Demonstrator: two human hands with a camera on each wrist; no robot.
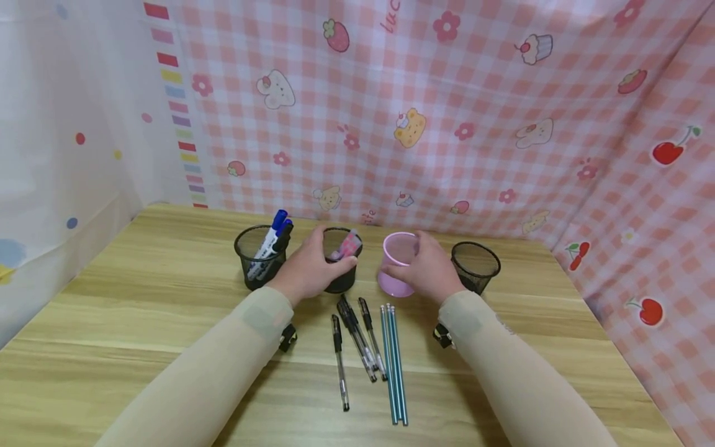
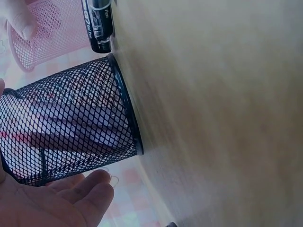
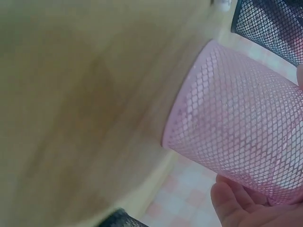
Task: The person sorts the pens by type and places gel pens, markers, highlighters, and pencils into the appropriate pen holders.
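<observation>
Nearest the person, two beige-sleeved forearms [image 1: 206, 366] reach in over a wood-grain table [image 1: 139, 298]. Between them, three teal pencils [image 1: 395, 366] lie side by side, pointing away from the person. Just left of the pencils lie several clear-barrelled gel pens [image 1: 357, 335] with black caps; one rests apart from the others, further left.

Beyond the pens, the left hand [image 1: 307, 267] grips a black mesh pen cup [image 1: 339, 284], its thumb across the near side and its fingers round the left. This cup stands upright on the table with pink-patterned items [image 1: 349, 245] inside, too small to identify. To its right, the right hand [image 1: 432, 270] holds a pink mesh pen cup [image 1: 394, 285], also upright on the table, thumb at the near side and fingers round the right.

Left of the left hand, a second black cup [image 1: 262, 276] holds blue- and black-capped markers [image 1: 272, 242]. A third black cup [image 1: 475, 267] stands just beyond the right hand.

Behind everything hangs a pink-checked cloth [image 1: 357, 93] printed with strawberries, flowers and cupcakes.
</observation>
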